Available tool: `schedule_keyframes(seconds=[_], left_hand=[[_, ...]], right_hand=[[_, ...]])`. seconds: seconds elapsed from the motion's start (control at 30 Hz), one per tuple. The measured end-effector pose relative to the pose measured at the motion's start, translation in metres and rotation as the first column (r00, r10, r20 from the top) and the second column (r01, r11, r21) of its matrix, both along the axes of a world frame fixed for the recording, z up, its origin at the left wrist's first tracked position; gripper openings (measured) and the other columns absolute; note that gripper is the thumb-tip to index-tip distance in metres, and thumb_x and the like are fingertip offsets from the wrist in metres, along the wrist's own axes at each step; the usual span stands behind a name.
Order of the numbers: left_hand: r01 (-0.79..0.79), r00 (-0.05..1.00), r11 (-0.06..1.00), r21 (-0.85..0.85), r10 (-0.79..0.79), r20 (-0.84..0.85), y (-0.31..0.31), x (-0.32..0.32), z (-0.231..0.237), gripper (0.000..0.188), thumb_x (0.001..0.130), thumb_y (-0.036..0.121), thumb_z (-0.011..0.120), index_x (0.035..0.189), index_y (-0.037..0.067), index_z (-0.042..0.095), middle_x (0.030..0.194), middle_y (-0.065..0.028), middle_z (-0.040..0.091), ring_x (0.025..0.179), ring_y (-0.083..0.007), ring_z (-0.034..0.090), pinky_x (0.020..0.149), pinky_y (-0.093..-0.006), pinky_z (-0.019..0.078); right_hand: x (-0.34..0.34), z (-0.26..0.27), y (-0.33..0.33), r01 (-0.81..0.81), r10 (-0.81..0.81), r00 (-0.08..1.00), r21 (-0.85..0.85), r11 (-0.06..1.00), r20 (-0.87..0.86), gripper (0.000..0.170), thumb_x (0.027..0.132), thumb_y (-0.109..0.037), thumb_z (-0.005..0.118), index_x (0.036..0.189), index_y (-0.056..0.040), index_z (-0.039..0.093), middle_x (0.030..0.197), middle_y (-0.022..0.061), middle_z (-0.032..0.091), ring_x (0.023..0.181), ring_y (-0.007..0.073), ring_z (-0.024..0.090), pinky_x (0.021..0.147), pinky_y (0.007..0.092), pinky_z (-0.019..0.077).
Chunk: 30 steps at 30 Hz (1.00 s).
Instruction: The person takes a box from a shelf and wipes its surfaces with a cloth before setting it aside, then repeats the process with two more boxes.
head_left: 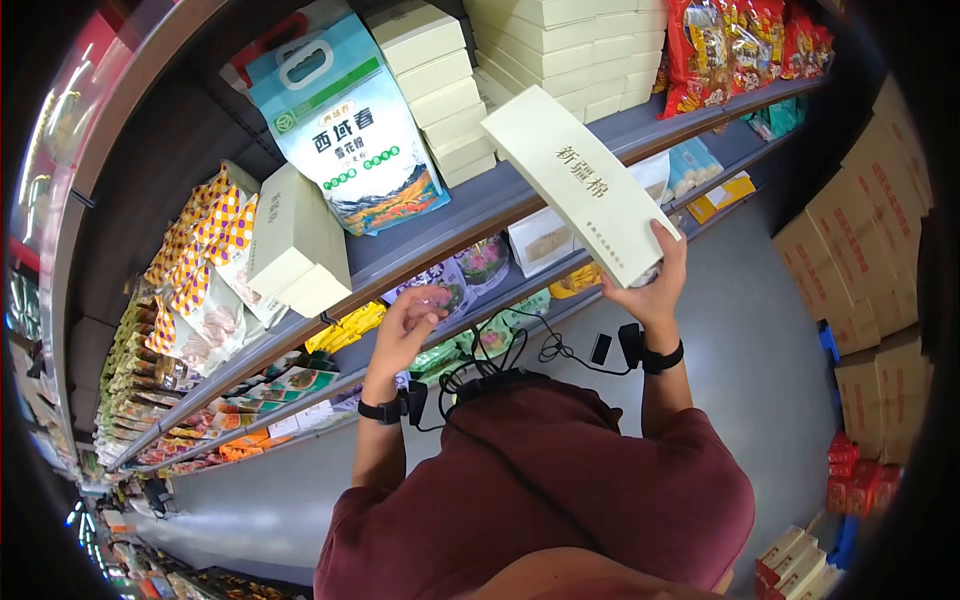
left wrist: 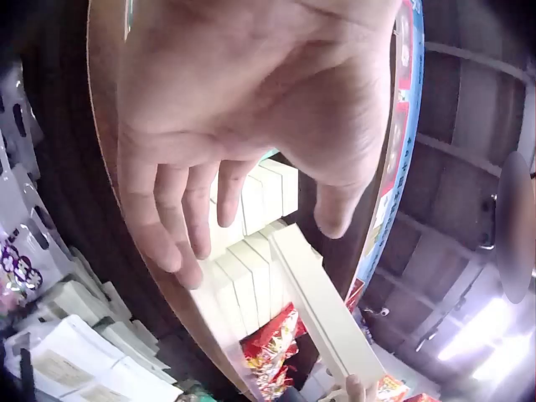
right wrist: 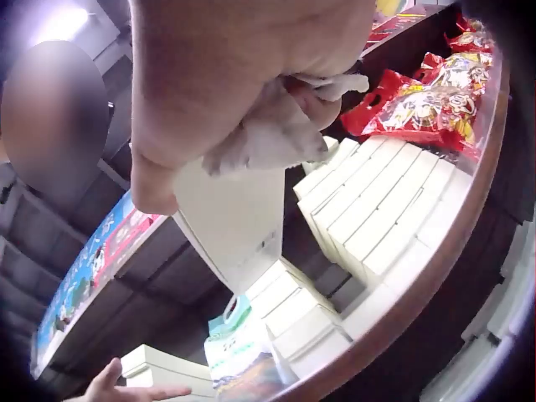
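Observation:
My right hand (head_left: 655, 282) grips the lower end of a long cream cardboard box (head_left: 575, 180), lettered in gold-brown characters and tilted in front of the shelf. Between that palm and the box, a crumpled white cloth or tissue (right wrist: 272, 138) shows in the right wrist view. Nothing is in my left hand (head_left: 405, 322), which hovers near the shelf's front edge with fingers loosely bent. Past its fingers, the left wrist view shows stacked cream boxes (left wrist: 243, 289). A blue and white flour bag (head_left: 350, 140) stands on the shelf between cream box stacks.
Red snack bags (head_left: 720, 55) sit at the upper shelf's right end. Cream boxes (head_left: 300, 245) and orange-dotted bags (head_left: 205, 240) lie to the left. Lower shelves hold more packets. Brown cartons (head_left: 840, 230) line the right side, and black cables (head_left: 490, 370) hang at my waist.

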<state>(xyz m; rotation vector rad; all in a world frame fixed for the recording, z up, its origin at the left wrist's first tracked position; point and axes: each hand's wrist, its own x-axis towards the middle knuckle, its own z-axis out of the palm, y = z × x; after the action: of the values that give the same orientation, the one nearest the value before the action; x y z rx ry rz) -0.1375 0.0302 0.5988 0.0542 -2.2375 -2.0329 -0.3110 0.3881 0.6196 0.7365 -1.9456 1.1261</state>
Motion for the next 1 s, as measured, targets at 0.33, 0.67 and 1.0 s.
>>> schedule_keyframes(seconds=[0.33,0.67,1.0], left_hand=[[0.314,0.943,0.771,0.553,-0.187,-0.275,0.003,-0.019,0.043,0.134,0.046,0.038,0.101,0.155,0.016,0.025,0.141,-0.0182,0.053,0.106,-0.0337,0.065,0.052,-0.0283,0.0481],[0.014,0.844,0.96,0.28,0.139,-0.519,0.021,0.003,0.05,0.135,0.051,0.046,0.098,0.156,0.012,0.02,0.155,-0.0233,0.03,0.136,-0.037,0.043,0.109,-0.0516,0.0441],[-0.33,0.718,0.944,-0.015,0.24,-0.654,0.033,0.043,0.059,0.125,0.052,0.038,0.099,0.15,0.011,0.027,0.151,-0.0239,0.035,0.135,-0.0362,0.044,0.105,-0.0491,0.0486]], right_hand=[[0.023,0.032,-0.029,-0.598,0.588,0.791,-0.007,0.802,-0.169,0.1,0.06,-0.056,0.09,0.137,-0.011,0.047,0.122,0.0242,0.058,0.106,0.0386,0.061,0.089,0.0464,0.0501],[0.011,0.023,-0.065,-0.75,0.741,0.66,0.049,0.66,0.121,0.119,0.053,-0.052,0.095,0.148,-0.0079,0.039,0.127,0.0211,0.057,0.099,0.0318,0.063,0.085,0.0383,0.0511],[-0.028,0.031,-0.084,-0.569,0.677,0.645,-0.368,0.735,0.354,0.041,0.092,-0.006,0.059,0.133,-0.0036,0.055,0.124,0.0093,0.061,0.091,0.0126,0.057,0.083,0.028,0.0477]])
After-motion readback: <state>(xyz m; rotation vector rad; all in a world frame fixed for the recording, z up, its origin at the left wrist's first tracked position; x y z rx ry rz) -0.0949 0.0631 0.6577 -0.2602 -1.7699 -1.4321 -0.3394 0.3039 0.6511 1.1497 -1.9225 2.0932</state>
